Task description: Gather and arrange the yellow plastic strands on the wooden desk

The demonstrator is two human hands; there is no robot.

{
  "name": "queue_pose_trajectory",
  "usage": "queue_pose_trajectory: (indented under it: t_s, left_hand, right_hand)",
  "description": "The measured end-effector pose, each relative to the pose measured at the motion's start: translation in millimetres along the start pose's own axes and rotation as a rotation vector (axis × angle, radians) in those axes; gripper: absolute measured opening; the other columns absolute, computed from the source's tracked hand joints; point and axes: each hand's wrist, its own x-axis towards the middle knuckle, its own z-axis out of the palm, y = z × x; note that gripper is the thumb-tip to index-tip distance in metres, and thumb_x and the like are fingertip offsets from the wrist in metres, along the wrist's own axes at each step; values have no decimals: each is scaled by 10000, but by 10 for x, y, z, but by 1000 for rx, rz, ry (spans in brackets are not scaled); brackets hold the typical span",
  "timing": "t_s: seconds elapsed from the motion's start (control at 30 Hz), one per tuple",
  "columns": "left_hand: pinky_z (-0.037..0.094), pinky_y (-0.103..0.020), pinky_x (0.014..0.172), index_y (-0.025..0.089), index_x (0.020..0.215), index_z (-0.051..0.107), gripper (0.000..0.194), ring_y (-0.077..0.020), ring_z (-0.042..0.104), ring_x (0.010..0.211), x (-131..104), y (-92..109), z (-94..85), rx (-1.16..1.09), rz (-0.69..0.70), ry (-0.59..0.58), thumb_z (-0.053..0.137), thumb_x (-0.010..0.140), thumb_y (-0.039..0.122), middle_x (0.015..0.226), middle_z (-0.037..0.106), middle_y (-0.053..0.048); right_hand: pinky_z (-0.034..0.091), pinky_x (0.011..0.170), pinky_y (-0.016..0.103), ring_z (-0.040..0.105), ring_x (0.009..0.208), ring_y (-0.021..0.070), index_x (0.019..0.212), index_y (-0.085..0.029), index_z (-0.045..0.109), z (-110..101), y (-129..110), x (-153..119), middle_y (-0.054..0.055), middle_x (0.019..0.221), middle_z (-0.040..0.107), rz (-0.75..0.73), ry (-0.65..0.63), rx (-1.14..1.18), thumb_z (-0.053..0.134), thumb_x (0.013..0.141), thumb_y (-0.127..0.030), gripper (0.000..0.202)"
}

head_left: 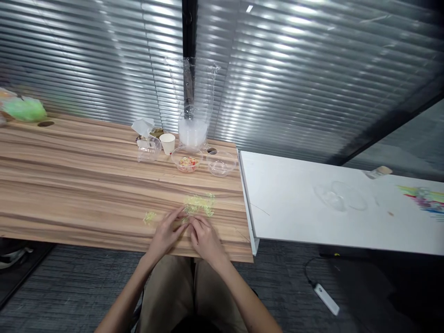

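Observation:
My left hand (168, 235) and my right hand (205, 238) meet at the near edge of the wooden table, fingertips bent together in a pinch. Whatever lies between the fingers is too small to make out. Just beyond the fingertips spreads a loose patch of small yellow-green strands (200, 203). A smaller clump of the same yellowish bits (150, 216) lies left of my left hand. Farther back, a clear plastic bowl (177, 162) holds red, orange and pale bits. Beside it on the right stands another clear bowl (222, 164).
At the back are a white paper cup (168, 144), a tipped clear cup (149, 150), a crumpled tissue (143, 126) and a clear bag with whitish contents (193, 132). A white table (287, 203) adjoins on the right, bearing clear lids (342, 196) and coloured strips (425, 199).

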Motion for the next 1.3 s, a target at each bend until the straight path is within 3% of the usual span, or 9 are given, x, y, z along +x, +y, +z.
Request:
queue_pose_trajectory:
  t_s: [0.27, 0.4, 0.5, 0.67, 0.87, 1.0, 1.17, 1.3]
  left_hand:
    - [485, -425, 920, 213, 1321, 505, 478, -230, 620, 1014, 23, 38, -19, 15, -19, -36, 566, 866, 347, 1046, 693, -78]
    - [502, -410, 927, 216, 1306, 499, 463, -225, 623, 1049, -65, 87, -56, -6, -49, 64, 562, 865, 344, 1129, 666, -86]
    - [533, -378, 881, 208, 1261, 522, 386, -217, 644, 1012, -258, 134, -123, 5, -110, 193, 532, 896, 333, 1118, 662, -86]
    - [542, -343, 834, 223, 1171, 573, 269, -210, 658, 950, -729, 176, -389, 142, -77, 385, 535, 909, 269, 1043, 684, -53]
    - [508, -361, 876, 240, 1149, 589, 252, -219, 657, 934, -1204, 126, -846, 300, -167, 437, 518, 915, 301, 1020, 683, -47]
    - [515, -360, 863, 246, 1142, 597, 263, -225, 662, 924, -1357, 129, -987, 359, -255, 487, 515, 914, 346, 1024, 686, -47]
    - [524, -361, 875, 250, 1129, 610, 244, -221, 668, 919, -1264, 136, -1017, 369, -152, 431, 522, 908, 308, 1027, 690, -47]
    - [545, -347, 866, 247, 1132, 627, 262, -226, 674, 961, -959, 69, -923, 295, -25, 204, 519, 904, 317, 1051, 707, -54]
  right_hand:
    - [493, 995, 460, 538, 1182, 260, 1307, -117, 498, -76, -22, -168, 155, 1191, 629, -31, -41, -105, 435, 826, -29, 493]
    - [483, 1022, 455, 535, 1208, 250, 1311, -129, 492, -113, -81, -277, 141, 1231, 617, -31, -60, -83, 414, 848, -33, 480]
    - [461, 1055, 456, 500, 1261, 235, 1310, -147, 488, -122, -162, -345, 125, 1289, 588, -35, -87, -57, 409, 862, -38, 468]
    - [434, 1088, 425, 465, 1301, 240, 1276, -109, 505, -14, -339, -273, 150, 1350, 539, -95, -191, -51, 428, 890, -76, 395]
    - [388, 1117, 424, 420, 1333, 262, 1337, -63, 438, 328, -497, 105, 184, 1404, 475, -199, -272, -60, 472, 916, -163, 434]
    - [390, 1111, 440, 414, 1339, 252, 1353, -90, 429, 488, -549, 262, 178, 1404, 477, -217, -250, -21, 480, 928, -184, 439]
    - [374, 1129, 392, 426, 1333, 210, 1354, -108, 447, 401, -542, 95, 141, 1402, 492, -244, -250, 40, 448, 932, -147, 424]
    - [402, 1105, 410, 465, 1304, 205, 1309, -160, 513, 138, -472, -139, 104, 1375, 529, -207, -250, 75, 459, 916, -118, 398]
